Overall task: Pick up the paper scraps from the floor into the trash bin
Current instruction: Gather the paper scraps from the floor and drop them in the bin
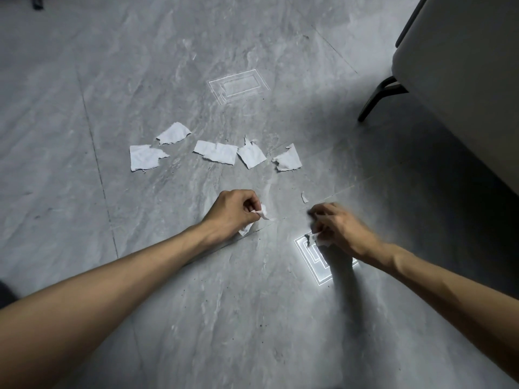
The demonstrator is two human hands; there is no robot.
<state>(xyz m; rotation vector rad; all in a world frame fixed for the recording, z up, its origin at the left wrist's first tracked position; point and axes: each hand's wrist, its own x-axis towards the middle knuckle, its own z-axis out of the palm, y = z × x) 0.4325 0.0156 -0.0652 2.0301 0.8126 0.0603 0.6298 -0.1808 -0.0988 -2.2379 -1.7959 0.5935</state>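
Note:
Several torn white paper scraps lie in a loose row on the grey floor: one at the left [146,157], one above it [173,133], a wide one in the middle [216,152], and two to its right [251,154] [288,160]. A tiny scrap [304,197] lies nearer to me. My left hand [233,213] is closed on a crumpled white scrap [259,217] close to the floor. My right hand [337,230], blurred, is closed on another small scrap [320,240]. No trash bin is in view.
A grey upholstered seat [460,80] with a dark leg [376,96] fills the upper right. Bright ceiling-light reflections show on the glossy tiles [238,85] and under my right hand [317,265]. A dark object [37,1] sits at the top left.

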